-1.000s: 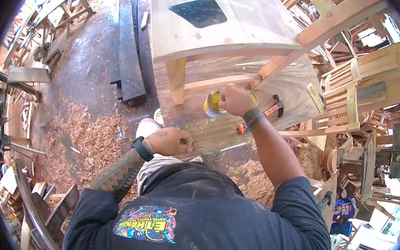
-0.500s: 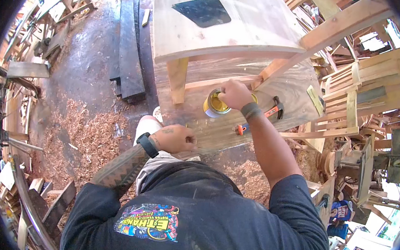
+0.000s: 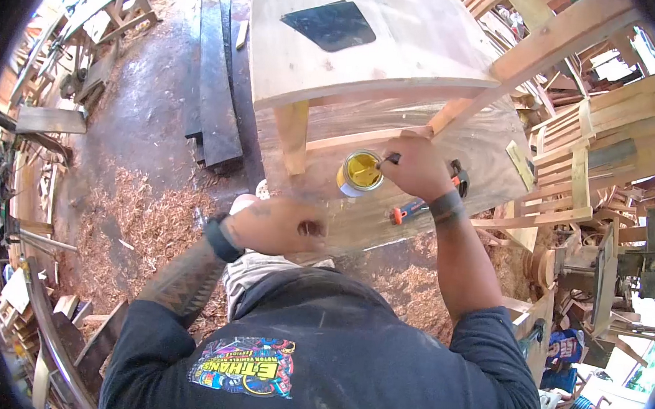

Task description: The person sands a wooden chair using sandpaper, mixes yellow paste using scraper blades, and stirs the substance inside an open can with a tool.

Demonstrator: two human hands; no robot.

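My right hand (image 3: 420, 167) is closed round a thin tool with a dark end (image 3: 391, 159), held at the rim of an opened can (image 3: 350, 187). Yellow material fills part of the can. The tool's far end is hard to make out. Over my lap, my left hand (image 3: 280, 224) is blurred, its fingers curled inward; whatever they hold, if anything, is hidden. Under my right wrist lies an orange-ended tool (image 3: 400, 215). A hammer (image 3: 460, 179) lies just beyond the wrist, partly covered.
A wooden piece with a pale panel (image 3: 425, 43) and legs rests on the plywood board (image 3: 493, 156), with a dark sheet (image 3: 330, 26) on the panel. Dark planks (image 3: 217, 96) lie to the left. Shavings (image 3: 141, 224) cover the floor. Slatted chair frames (image 3: 576, 178) stand at right.
My right hand has drawn back right from over the can, exposing its yellow contents and the tool's dark end. My left hand has shifted slightly left and is now blurred.
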